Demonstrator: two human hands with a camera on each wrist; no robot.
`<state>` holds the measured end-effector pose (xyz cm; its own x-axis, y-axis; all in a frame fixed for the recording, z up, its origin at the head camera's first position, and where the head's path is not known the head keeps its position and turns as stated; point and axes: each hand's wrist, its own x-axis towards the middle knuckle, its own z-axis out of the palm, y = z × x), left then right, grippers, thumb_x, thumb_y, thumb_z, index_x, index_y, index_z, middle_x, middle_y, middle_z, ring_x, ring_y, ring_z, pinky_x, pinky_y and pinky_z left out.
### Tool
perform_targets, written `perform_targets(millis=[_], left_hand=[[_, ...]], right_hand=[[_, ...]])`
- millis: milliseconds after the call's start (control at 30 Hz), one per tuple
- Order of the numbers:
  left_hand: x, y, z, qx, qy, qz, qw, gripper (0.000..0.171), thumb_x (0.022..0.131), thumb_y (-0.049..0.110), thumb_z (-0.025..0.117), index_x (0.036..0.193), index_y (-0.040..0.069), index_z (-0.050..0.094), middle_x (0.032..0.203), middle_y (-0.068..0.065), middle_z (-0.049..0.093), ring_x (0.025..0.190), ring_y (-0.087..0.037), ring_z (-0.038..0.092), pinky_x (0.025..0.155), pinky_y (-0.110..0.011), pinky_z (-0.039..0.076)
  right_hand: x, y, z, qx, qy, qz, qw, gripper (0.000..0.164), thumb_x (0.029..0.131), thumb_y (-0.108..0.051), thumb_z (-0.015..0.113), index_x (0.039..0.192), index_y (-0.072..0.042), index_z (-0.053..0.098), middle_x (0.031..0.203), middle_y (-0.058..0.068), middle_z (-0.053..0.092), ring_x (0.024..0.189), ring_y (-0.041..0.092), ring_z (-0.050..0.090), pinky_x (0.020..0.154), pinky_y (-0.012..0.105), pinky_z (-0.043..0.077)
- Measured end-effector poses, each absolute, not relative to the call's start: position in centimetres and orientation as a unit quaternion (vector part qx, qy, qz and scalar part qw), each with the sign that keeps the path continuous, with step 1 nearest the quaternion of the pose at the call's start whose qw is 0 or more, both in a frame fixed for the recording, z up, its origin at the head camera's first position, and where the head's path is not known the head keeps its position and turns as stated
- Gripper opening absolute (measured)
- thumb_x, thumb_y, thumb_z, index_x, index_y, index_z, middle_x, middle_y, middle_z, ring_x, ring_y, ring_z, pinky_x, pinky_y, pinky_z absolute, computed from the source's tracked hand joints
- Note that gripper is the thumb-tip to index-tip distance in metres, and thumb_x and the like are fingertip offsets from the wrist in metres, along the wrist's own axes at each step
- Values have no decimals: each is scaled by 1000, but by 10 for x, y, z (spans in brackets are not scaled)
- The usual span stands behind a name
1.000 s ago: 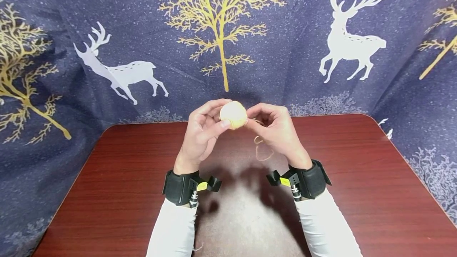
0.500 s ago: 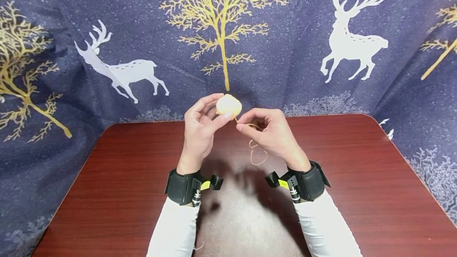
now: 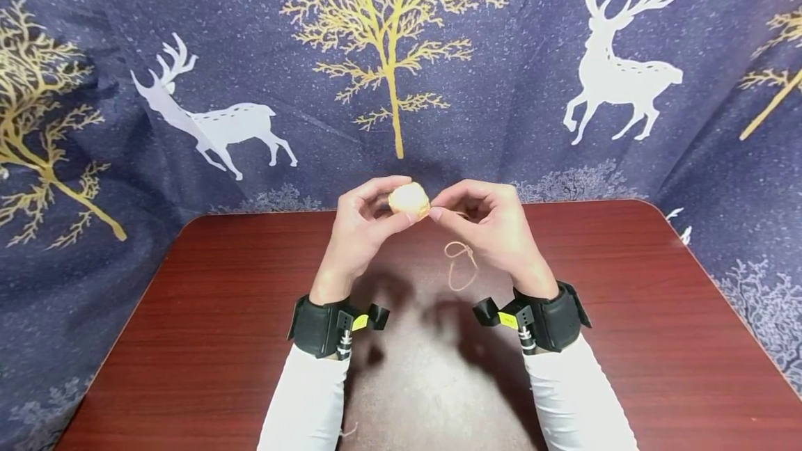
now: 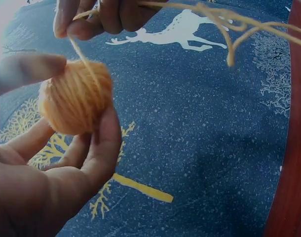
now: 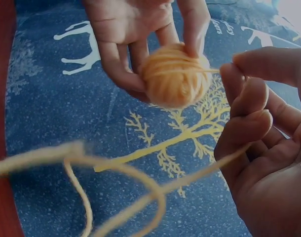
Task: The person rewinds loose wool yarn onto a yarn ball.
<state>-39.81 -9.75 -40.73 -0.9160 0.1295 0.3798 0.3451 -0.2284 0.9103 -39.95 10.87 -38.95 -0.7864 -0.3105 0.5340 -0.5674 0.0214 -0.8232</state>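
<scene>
A small ball of pale orange yarn [image 4: 77,98] is held up above the far part of the table. My left hand [image 3: 360,228] grips it between thumb and fingertips, seen closely in the left wrist view. Close to its right side, my right hand [image 3: 491,228] pinches the yarn strand [image 5: 213,71], which runs taut from the ball to the fingertips. The strand passes through the curled fingers, and its loose tail [image 3: 462,277] hangs below the right hand in a tangled loop.
The reddish-brown table [image 3: 238,298] spreads beneath both arms. Behind it hangs a dark blue cloth [image 3: 489,89] printed with deer and trees. A short pale thread end [image 3: 349,430] shows beside the left sleeve. Both wrists wear black camera straps [image 3: 551,319].
The ball dipped and turned in the left hand. My right hand went down and left under the ball, then back up to its right side, with the yarn tail swinging along.
</scene>
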Motion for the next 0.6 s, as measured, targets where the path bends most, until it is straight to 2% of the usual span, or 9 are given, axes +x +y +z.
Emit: perform_targets(millis=[200,333,467,600], left_hand=[[-396,-100,-408,-238,-656,-716,9,48,82,-8,75,128,-11,61,113,-13,71,93,-20,68,83,-30,58],[-395,-101,-408,-265,-660,-702,-32,46,83,-5,74,127,-9,62,114,-11,71,96,-21,69,83,-34,60],[-393,-102,-406,-318,-629,-706,-71,43,84,-4,72,125,-13,59,112,-10,70,97,-21,69,86,-39,61],[-392,-103,-405,-381,-578,-716,-85,46,84,-4,71,124,-19,54,112,-9,69,98,-20,67,87,-37,60]], right_hand=[[-403,112,-391,306,-678,659,112,10,85,8,74,94,4,74,78,8,71,55,14,56,46,22,44],[-404,114,-391,294,-668,674,113,8,86,8,74,93,6,73,73,11,69,55,12,56,46,21,44],[-404,117,-390,284,-668,678,119,7,86,6,74,93,5,74,70,11,67,52,12,52,43,21,41],[-406,119,-392,282,-668,677,124,7,86,6,75,93,5,74,68,11,66,48,16,50,41,23,40]])
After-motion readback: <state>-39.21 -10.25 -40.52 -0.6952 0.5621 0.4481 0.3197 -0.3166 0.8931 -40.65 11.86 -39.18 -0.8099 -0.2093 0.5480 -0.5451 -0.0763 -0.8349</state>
